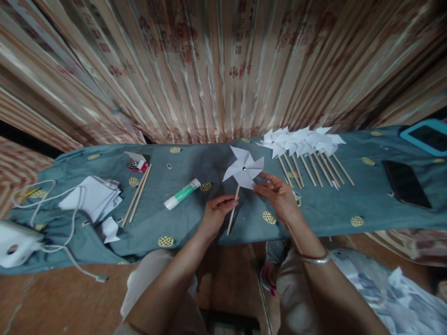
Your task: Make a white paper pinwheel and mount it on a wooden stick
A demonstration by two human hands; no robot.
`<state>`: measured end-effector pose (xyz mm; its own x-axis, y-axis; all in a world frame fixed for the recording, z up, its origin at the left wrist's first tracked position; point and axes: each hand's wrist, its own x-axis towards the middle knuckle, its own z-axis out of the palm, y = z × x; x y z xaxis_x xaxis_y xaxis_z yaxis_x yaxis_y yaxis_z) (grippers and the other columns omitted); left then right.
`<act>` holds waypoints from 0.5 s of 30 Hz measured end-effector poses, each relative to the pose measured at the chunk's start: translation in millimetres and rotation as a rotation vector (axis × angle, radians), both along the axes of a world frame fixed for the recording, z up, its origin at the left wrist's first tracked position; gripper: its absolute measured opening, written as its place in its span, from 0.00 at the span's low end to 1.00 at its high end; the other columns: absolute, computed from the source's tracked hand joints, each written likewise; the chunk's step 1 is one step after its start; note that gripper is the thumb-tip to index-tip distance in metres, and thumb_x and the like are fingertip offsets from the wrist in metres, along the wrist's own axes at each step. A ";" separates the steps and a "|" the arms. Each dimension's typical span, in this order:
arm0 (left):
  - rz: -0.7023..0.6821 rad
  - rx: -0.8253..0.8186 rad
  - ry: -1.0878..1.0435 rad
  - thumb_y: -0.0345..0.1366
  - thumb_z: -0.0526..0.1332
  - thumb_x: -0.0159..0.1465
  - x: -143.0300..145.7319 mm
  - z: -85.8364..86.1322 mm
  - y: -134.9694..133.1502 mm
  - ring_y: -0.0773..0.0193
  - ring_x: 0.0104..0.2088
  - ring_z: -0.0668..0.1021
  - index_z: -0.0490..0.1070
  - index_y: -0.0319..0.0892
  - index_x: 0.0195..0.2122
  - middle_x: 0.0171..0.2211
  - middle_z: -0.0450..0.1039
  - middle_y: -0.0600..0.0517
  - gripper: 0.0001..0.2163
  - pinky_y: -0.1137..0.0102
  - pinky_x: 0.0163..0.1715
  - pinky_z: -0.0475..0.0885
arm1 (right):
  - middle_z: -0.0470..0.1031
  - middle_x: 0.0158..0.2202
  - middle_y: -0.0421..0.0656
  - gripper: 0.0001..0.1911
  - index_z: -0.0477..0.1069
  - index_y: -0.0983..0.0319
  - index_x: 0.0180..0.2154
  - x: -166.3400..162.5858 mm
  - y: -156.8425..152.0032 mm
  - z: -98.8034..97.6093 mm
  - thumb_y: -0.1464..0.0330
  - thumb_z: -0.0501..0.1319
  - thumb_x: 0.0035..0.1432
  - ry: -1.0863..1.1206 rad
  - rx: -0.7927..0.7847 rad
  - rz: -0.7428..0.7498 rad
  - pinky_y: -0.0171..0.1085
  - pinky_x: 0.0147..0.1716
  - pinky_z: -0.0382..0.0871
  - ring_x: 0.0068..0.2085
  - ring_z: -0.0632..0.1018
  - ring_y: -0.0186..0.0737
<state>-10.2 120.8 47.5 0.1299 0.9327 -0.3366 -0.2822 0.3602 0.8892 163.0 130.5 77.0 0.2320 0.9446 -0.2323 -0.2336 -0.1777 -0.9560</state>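
A white paper pinwheel (240, 168) with a dark pin at its centre stands tilted on a wooden stick in front of me. My left hand (220, 211) pinches that stick (231, 218) below the blades. With thumb and fingers, my right hand (277, 193) grips the lower right blade of the same pinwheel. Just beyond the right hand lies a row of several finished pinwheels (303, 139), overlapping, their sticks pointing toward me. A green and white glue stick (182, 194) rests to the left of my left hand.
On the cloth-covered table (195, 163) at left are loose sticks (134, 200), a small red box of pins (138, 163), paper sheets (92, 197) and a white charger (17, 244) with cable. A phone (407, 184) and blue-framed device (428, 137) lie right. A curtain (209, 70) hangs behind.
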 end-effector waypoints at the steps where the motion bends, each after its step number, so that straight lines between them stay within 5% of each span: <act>1: 0.003 0.001 0.000 0.39 0.74 0.43 0.0 0.0 0.1 0.66 0.30 0.75 0.82 0.41 0.28 0.28 0.79 0.51 0.12 0.71 0.37 0.68 | 0.78 0.23 0.36 0.31 0.73 0.57 0.38 -2.1 0.0 -0.1 0.59 0.77 0.29 0.016 -0.005 0.004 0.38 0.30 0.72 0.25 0.76 0.36; 15: 0.012 0.007 -0.009 0.39 0.75 0.42 0.7 -0.2 0.2 0.65 0.30 0.75 0.81 0.40 0.28 0.28 0.79 0.51 0.13 0.70 0.38 0.69 | 0.78 0.23 0.35 0.27 0.71 0.57 0.35 -24.8 -2.6 -6.0 0.61 0.77 0.30 0.088 0.004 0.016 0.36 0.28 0.72 0.25 0.77 0.36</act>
